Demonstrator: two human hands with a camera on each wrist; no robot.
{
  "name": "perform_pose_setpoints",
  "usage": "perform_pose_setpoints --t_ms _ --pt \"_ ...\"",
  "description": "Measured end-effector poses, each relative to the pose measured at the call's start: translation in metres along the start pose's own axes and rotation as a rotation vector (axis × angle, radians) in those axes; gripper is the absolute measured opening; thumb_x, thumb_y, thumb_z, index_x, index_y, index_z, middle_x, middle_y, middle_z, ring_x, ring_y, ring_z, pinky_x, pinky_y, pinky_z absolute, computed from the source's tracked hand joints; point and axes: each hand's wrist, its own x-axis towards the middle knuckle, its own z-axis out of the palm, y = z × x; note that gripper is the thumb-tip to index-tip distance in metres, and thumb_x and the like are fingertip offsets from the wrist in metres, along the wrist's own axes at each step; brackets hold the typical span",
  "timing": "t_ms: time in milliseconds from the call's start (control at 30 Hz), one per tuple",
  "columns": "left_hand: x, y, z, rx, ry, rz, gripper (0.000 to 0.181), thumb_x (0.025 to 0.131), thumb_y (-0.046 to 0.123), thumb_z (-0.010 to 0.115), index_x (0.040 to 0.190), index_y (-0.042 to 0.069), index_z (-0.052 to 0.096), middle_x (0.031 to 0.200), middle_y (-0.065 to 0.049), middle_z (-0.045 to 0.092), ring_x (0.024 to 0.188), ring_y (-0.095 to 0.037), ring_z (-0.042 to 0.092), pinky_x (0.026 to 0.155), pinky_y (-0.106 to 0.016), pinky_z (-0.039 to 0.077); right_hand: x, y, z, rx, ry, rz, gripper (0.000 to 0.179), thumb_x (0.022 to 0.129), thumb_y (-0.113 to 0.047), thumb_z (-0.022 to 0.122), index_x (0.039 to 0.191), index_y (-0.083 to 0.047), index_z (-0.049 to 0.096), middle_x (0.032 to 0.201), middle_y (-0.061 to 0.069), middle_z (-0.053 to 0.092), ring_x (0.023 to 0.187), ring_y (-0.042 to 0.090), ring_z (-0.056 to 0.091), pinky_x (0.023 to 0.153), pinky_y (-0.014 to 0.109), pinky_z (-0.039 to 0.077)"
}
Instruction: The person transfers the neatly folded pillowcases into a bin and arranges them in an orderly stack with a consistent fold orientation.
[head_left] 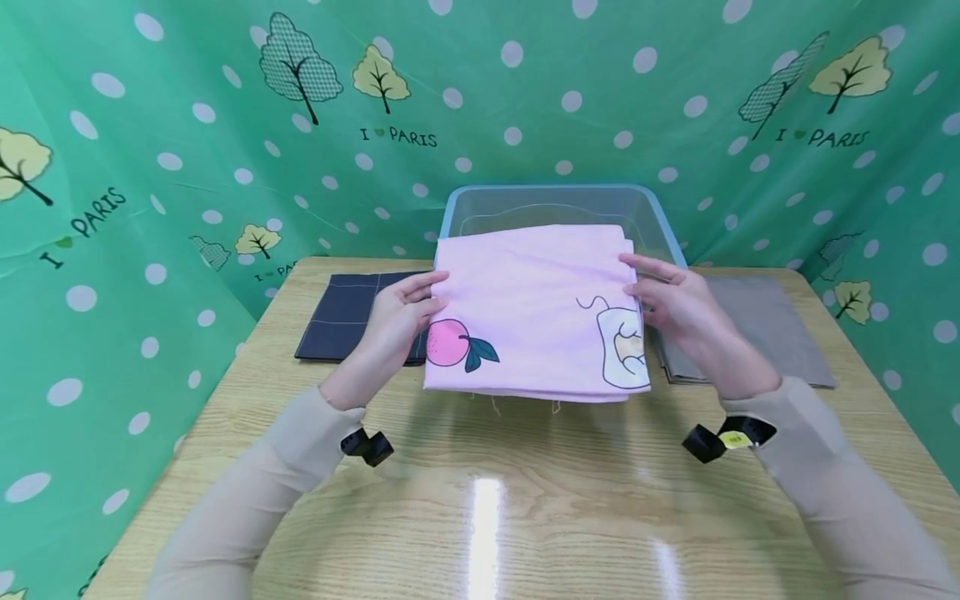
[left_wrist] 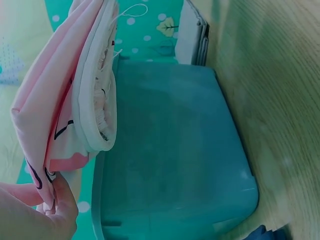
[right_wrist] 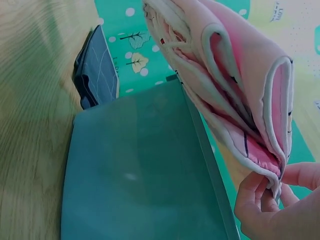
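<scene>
A folded pink cloth [head_left: 532, 308], printed with a peach and a white cartoon shape, is held up in front of a blue plastic bin [head_left: 555, 200]. My left hand [head_left: 397, 321] pinches its left edge between thumb and fingers. On the opposite edge, my right hand [head_left: 678, 312] pinches the cloth the same way. Both wrist views show the folded layers [left_wrist: 95, 90] of the cloth hanging above the bin's rim, with loose threads along the folds. The cloth hides the bin's front in the head view.
A folded dark navy cloth [head_left: 337, 321] lies on the wooden table [head_left: 420, 500] left of the bin. To its right lies a folded grey cloth [head_left: 772, 325]. A green dotted curtain [head_left: 510, 108] hangs behind and at both sides.
</scene>
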Motion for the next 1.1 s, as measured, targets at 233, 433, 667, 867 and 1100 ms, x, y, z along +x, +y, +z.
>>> perform_pose_setpoints --t_ms 233,433,667,867,1100 --pt "0.012 0.003 0.008 0.003 0.02 -0.024 0.037 0.084 -0.001 0.055 0.12 0.009 0.056 0.111 -0.009 0.056 0.087 -0.012 0.054 0.067 -0.016 0.047 0.008 -0.004 -0.005 0.015 0.017 0.018 0.045 0.082 -0.003 0.061 0.123 -0.018 0.052 0.121 0.002 0.045 0.065 0.006 0.053 0.065 0.022 0.045" --pt "0.021 0.006 0.013 0.014 0.029 -0.02 0.037 0.084 0.0 0.056 0.12 0.01 0.056 0.108 -0.007 0.057 0.085 -0.011 0.054 0.065 -0.017 0.046 0.015 -0.01 -0.008 -0.01 0.03 0.036 0.049 0.082 -0.004 0.06 0.127 -0.018 0.049 0.112 0.0 0.05 0.065 0.006 0.054 0.065 0.021 0.046" --pt "0.031 0.01 0.016 0.012 0.036 -0.013 0.037 0.084 0.0 0.056 0.119 0.01 0.056 0.113 -0.01 0.057 0.087 -0.012 0.055 0.067 -0.018 0.046 0.021 -0.021 -0.007 -0.089 0.048 0.066 0.051 0.085 -0.005 0.056 0.133 -0.019 0.042 0.139 0.004 0.031 0.072 0.006 0.056 0.067 0.019 0.047" --pt "0.04 0.014 0.019 -0.008 0.047 -0.017 0.036 0.083 0.0 0.057 0.118 0.01 0.058 0.116 -0.009 0.057 0.092 -0.014 0.055 0.07 -0.02 0.045 0.027 -0.028 -0.008 -0.118 0.062 0.074 0.051 0.085 -0.006 0.056 0.133 -0.019 0.042 0.138 0.005 0.033 0.073 0.006 0.057 0.066 0.019 0.048" --pt "0.051 0.02 0.024 0.016 0.068 -0.026 0.034 0.084 0.003 0.058 0.116 0.012 0.059 0.115 -0.007 0.057 0.093 -0.014 0.056 0.077 -0.024 0.045 0.036 -0.037 -0.008 -0.171 0.107 0.096 0.048 0.086 -0.008 0.056 0.131 -0.021 0.045 0.14 0.003 0.032 0.079 0.007 0.056 0.065 0.019 0.047"
